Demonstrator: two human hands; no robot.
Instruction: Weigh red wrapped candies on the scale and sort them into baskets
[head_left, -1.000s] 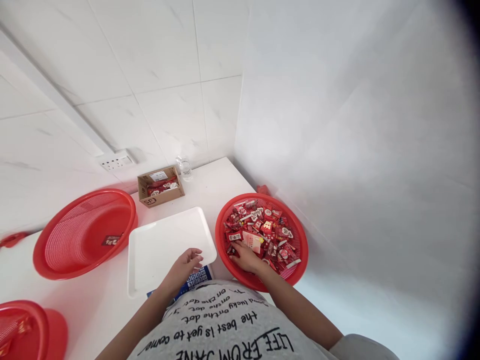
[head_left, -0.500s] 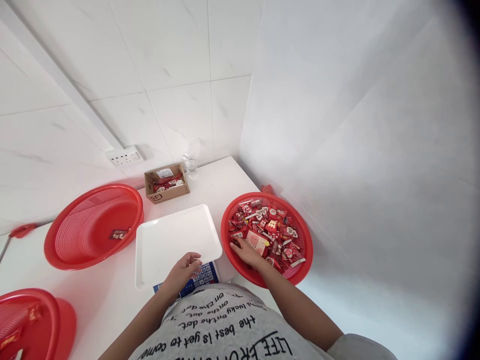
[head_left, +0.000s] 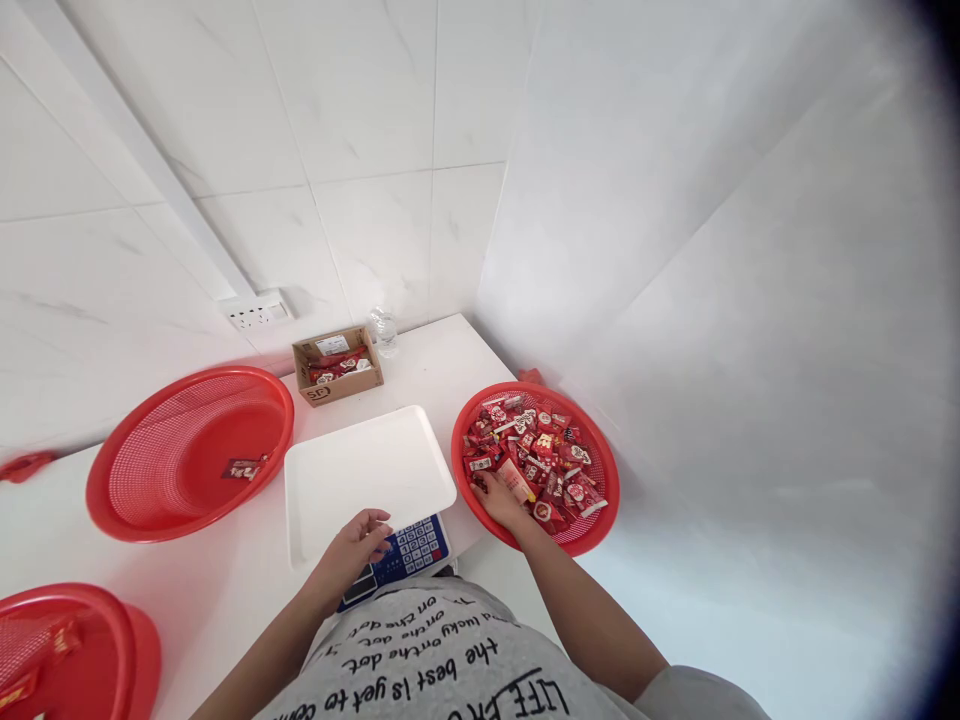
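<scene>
My right hand (head_left: 498, 502) reaches into a red mesh basket (head_left: 611, 490) on the right, which is full of small red candy packets (head_left: 546, 445). Its fingers bend down among the packets at the near left side, and whatever they grip is hidden. A pinkish packet (head_left: 517, 478) lies right beside these fingers. My left hand (head_left: 357, 548) hovers over the near edge of a white scale tray (head_left: 367, 470), fingers loosely curled and apart, with nothing in them. Below it shows the blue keypad (head_left: 412, 548) of the scale, partly covered by the hand.
A larger red basket (head_left: 135, 450) on the left holds a dark red packet (head_left: 244, 468). Another red basket (head_left: 139, 650) stands at the lower left with a few packets. Behind the tray are a cardboard box (head_left: 345, 385) of packets and a clear plastic container (head_left: 384, 332).
The view has shifted slightly, showing more of the keypad. My right hand stays in the basket, its fingers moved a little among the packets. My left hand remains over the tray edge.
</scene>
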